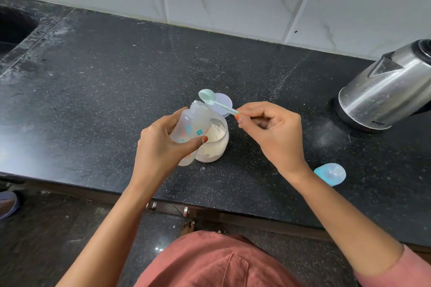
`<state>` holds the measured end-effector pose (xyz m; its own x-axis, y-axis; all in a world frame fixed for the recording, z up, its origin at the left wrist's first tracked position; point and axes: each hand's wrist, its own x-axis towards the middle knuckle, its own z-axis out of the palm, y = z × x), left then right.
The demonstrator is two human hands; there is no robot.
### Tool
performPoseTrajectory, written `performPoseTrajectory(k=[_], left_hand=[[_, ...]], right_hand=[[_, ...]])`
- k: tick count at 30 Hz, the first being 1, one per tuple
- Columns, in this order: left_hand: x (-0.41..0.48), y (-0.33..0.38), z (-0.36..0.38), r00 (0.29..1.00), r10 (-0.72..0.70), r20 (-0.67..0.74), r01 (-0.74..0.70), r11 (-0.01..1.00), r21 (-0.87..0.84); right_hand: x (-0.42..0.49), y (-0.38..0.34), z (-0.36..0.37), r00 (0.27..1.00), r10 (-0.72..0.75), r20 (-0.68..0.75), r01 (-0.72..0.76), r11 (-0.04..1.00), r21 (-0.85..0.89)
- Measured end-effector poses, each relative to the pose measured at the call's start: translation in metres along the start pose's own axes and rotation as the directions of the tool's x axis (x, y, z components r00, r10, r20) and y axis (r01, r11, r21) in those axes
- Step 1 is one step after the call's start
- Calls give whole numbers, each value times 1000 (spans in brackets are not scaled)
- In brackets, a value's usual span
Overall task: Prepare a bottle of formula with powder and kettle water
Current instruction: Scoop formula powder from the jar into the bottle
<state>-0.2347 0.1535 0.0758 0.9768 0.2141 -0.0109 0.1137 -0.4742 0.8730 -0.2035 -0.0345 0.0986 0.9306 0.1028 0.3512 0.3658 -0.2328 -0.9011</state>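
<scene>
— What's on the black desk (116, 77)?
— A steel kettle (387, 86) at the right edge. At centre, the left hand (161, 147) grips a clear, flower-printed bottle (193, 123), uncapped and tilted over a jar (215, 144) of white powder.
— And the right hand (272, 130)?
— It pinches a pale-green scoop (207, 96) by its handle, the bowl at the bottle's mouth.

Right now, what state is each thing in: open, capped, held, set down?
bottle: uncapped, tilted, held in left hand.
scoop: over the bottle mouth, pinched by right hand.
powder jar: open, powder inside.
jar lid: off, lying on counter behind jar.
teat cap: off, lying on counter.
kettle: standing on its base.
</scene>
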Motion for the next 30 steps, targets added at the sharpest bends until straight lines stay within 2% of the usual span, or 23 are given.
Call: performPoseTrajectory(k=[2, 5, 14, 17, 21, 24, 28, 30], left_hand=[[0, 0, 0, 1000, -1, -1, 1, 1000, -3], [0, -1, 0, 1000, 4, -9, -4, 1000, -17], [0, -2, -1, 998, 48, -52, -47, 999, 15], [0, -2, -1, 997, 61, -56, -60, 998, 27], [0, -2, -1, 995, 72, -64, -70, 997, 32], [-1, -2, -1, 995, 74, -60, -72, 997, 32], [0, -2, -1, 995, 76, -58, -74, 997, 36], [0, -2, -1, 996, 71, -58, -69, 997, 38]], right_hand=[[2, -3, -1, 995, 98, -7, -96, 990, 104], [4, -3, -3, 991, 128, -25, -123, 980, 160], [-7, -1, 0, 996, 36, -78, -24, 990, 141], [-13, 2, 4, 996, 58, -66, -46, 984, 173], [-21, 9, 10, 988, 145, 50, -151, 981, 125], [-19, 9, 7, 993, 117, -4, -115, 981, 159], [-19, 9, 8, 991, 120, 58, -125, 988, 89], [-20, 8, 8, 994, 107, 6, -107, 987, 117]])
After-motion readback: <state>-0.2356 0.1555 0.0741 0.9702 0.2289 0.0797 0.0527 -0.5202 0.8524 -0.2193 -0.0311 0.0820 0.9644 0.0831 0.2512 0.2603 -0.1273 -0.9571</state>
